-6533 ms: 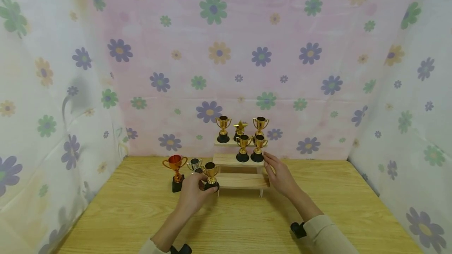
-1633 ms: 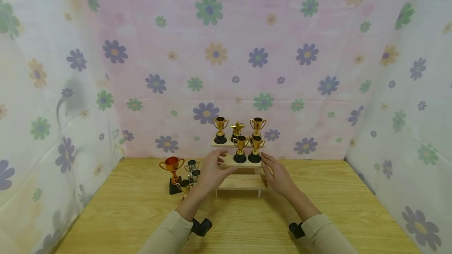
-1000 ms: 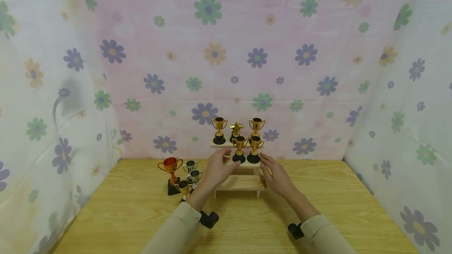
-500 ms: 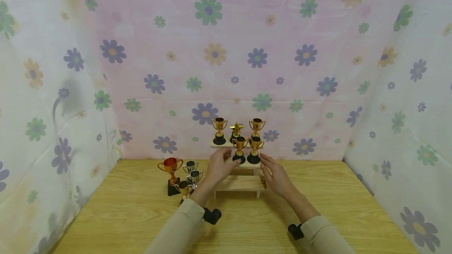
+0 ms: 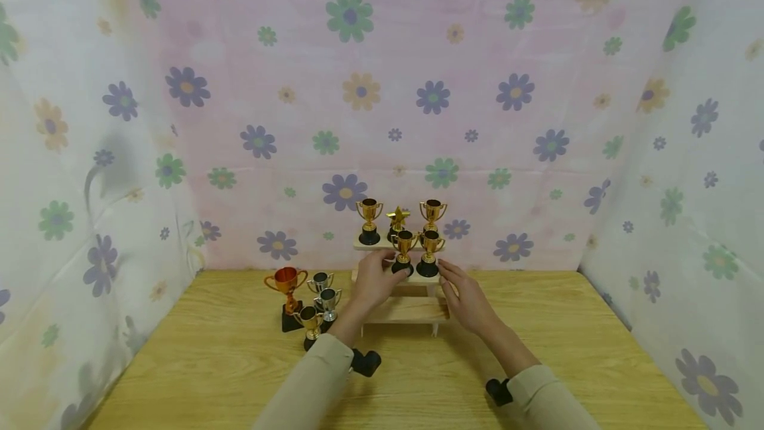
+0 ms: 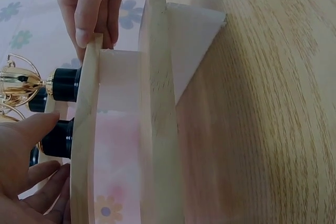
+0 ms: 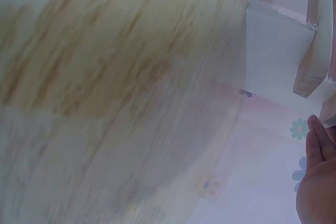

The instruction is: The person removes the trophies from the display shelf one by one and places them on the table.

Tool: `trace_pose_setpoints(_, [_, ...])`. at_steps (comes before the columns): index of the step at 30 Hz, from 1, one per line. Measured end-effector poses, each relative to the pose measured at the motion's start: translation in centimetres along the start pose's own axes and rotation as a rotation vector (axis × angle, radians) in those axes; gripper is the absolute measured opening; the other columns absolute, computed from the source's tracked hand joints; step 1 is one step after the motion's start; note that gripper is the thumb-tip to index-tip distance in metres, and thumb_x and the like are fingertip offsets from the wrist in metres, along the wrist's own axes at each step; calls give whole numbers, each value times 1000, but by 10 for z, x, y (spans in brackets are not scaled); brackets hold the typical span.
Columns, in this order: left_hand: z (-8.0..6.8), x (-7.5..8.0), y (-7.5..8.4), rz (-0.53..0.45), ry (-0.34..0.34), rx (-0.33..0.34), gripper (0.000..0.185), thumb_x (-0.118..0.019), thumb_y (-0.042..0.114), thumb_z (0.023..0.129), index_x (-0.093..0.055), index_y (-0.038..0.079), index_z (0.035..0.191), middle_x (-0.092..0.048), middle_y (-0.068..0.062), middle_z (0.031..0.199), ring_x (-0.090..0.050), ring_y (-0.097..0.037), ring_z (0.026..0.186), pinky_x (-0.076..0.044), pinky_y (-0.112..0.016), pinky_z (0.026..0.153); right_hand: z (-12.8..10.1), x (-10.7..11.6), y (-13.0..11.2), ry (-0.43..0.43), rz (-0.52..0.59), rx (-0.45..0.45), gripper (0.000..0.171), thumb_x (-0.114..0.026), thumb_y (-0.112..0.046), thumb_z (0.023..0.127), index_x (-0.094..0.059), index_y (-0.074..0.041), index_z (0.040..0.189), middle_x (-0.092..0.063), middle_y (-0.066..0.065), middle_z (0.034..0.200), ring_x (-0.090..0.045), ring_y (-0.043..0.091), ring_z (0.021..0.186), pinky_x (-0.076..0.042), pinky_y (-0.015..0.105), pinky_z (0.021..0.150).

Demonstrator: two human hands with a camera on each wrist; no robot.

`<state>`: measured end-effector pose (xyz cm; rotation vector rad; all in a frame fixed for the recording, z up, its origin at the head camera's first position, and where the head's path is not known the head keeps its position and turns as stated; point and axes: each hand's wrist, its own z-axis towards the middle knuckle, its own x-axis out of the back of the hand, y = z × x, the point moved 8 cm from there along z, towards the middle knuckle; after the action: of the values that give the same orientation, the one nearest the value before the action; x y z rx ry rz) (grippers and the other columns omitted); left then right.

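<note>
In the head view, my left hand [image 5: 373, 281] pinches the black base of a small gold trophy cup [image 5: 404, 243] on the middle step of a wooden tiered stand [image 5: 406, 310]. The left wrist view shows thumb and fingers on either side of that black base [image 6: 56, 140]. Close to its right stands a second gold trophy cup [image 5: 430, 243]. My right hand [image 5: 470, 298] rests at the right end of this step, fingers fairly straight against the wood. On the top step are two more gold cups, a left one [image 5: 369, 217] and a right one [image 5: 432, 212], with a gold star trophy [image 5: 398, 219] between them.
Left of the stand, on the wooden table [image 5: 209, 350], are an orange trophy cup [image 5: 288, 294], two silver cups, one at the back [image 5: 321, 281] and one in front [image 5: 328, 302], and a gold cup [image 5: 310, 324]. A flowered cloth [image 5: 388, 71] encloses the table.
My left hand first held a gold cup by the silver ones; that cup now stands on the table. The hand then moved right along the middle step to the trophy. My right hand has stayed put.
</note>
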<state>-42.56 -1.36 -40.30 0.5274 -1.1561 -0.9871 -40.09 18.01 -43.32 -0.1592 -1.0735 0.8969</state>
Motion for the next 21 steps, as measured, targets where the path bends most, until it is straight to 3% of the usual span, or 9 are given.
trace_pose_setpoints(9, [2, -2, 1, 58, 69, -5, 41, -83, 20, 87, -71, 2, 123, -71, -14, 117, -66, -35, 109, -53, -50, 91, 1, 0, -1, 4, -7, 5, 40, -50, -11, 108, -53, 10, 143, -49, 24, 151, -47, 43, 139, -41, 58, 109])
trace_pose_setpoints(21, [3, 0, 5, 115, 111, -14, 29, -84, 20, 86, -76, 7, 111, -73, -10, 105, -67, -30, 101, -53, -48, 88, 0, 2, -6, 11, -18, 28, 40, -49, -12, 109, -53, 11, 142, -49, 26, 150, -48, 44, 138, -41, 58, 109])
